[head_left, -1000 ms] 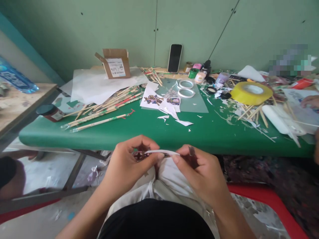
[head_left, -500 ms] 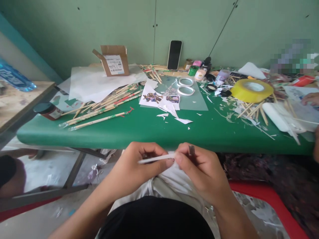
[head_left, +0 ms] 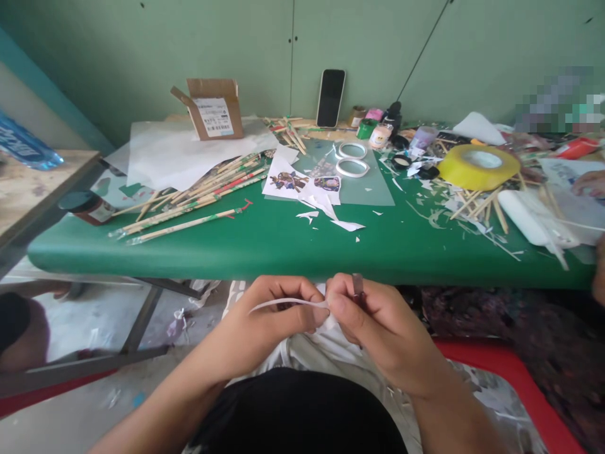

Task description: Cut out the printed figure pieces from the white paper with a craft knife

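Note:
Both hands are together over my lap, just in front of the green table edge. A thin white strip (head_left: 288, 301) runs between them, curving slightly over the left palm. My left hand (head_left: 278, 309) pinches it near its right end, thumb against fingers. My right hand (head_left: 368, 312) is closed on that same end, thumb tip on the strip. A small dark grey piece (head_left: 358, 285) sticks up at the right hand's fingers; I cannot tell what it is. Beyond the hands lie cut white papers with printed figures (head_left: 288, 181) and paper scraps (head_left: 348, 225).
Painted wooden sticks (head_left: 203, 202) and a cardboard box (head_left: 215, 120) lie left on the green table (head_left: 265, 252). Two white tape rolls (head_left: 352, 175), a phone (head_left: 331, 99) and paint jars (head_left: 379, 137) stand behind. To the right are yellow tape (head_left: 477, 180), a white glue gun (head_left: 534, 221) and another person's hand (head_left: 588, 183).
The strip now bends in a curve over my left palm, where it was straighter before. Both hands have shifted slightly, the fingertips a little lower. The view has tilted a little.

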Available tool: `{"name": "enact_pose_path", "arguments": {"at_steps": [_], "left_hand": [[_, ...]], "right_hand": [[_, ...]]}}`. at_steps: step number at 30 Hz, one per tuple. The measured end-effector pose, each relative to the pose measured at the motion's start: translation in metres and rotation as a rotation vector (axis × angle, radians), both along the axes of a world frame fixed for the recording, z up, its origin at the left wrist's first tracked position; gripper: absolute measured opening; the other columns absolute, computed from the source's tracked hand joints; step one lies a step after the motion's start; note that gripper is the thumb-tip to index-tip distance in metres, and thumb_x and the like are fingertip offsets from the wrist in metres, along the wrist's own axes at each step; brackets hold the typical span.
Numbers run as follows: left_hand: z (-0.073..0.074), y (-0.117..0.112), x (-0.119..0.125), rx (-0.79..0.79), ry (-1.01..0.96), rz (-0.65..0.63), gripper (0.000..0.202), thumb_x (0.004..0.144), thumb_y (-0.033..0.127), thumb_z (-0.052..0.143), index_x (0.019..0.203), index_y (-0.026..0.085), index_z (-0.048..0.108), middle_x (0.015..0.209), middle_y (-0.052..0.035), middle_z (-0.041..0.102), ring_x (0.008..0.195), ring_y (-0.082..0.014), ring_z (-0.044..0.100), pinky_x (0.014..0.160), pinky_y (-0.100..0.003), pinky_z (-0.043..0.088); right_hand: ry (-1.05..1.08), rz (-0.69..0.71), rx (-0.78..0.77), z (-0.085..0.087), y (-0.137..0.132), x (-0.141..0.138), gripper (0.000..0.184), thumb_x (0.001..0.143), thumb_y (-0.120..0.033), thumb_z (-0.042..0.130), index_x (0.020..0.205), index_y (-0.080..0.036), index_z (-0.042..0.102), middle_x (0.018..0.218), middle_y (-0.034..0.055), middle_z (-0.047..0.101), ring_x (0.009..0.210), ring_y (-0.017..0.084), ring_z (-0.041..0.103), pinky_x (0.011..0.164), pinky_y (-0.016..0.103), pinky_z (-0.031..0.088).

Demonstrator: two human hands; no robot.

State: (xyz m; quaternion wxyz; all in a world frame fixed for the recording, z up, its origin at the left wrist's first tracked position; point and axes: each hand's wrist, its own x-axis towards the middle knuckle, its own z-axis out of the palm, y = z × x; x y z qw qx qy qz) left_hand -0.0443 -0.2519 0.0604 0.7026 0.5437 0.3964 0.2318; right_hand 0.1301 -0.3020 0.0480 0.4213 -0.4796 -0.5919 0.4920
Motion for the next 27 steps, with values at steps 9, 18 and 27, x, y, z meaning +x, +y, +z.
{"name": "enact_pose_path", "arguments": {"at_steps": [9,18,27], "left_hand": [[-0.003,-0.003,0.003,-0.023,-0.087,0.051,0.022,0.077,0.035,0.071,0.068,0.015,0.066,0.067,-0.0003,0.061,0.067,-0.0106,0.051,0.067,-0.023,0.039],[-0.004,-0.006,0.005,0.003,-0.106,0.161,0.024,0.075,0.037,0.076,0.070,0.015,0.067,0.065,0.0009,0.060,0.064,-0.0090,0.050,0.063,-0.021,0.039],[-0.002,-0.005,0.004,-0.099,-0.149,0.060,0.020,0.076,0.034,0.071,0.070,0.015,0.067,0.069,-0.0010,0.063,0.070,-0.0120,0.056,0.071,-0.024,0.042]], "right_hand": [[0.113,-0.044,-0.009,0.001,0.000,-0.005,0.033,0.097,-0.046,0.049,0.075,-0.022,0.056,0.057,-0.0065,0.041,0.048,0.008,0.031,0.047,0.024,0.029],[0.123,-0.137,0.058,-0.002,-0.001,-0.010,0.023,0.092,-0.036,0.056,0.075,-0.021,0.059,0.057,-0.0063,0.042,0.049,0.007,0.033,0.047,0.022,0.030],[0.323,0.109,-0.196,-0.003,0.004,0.000,0.025,0.093,-0.040,0.056,0.079,-0.020,0.058,0.055,-0.0092,0.034,0.044,0.004,0.020,0.042,0.022,0.019]]}}
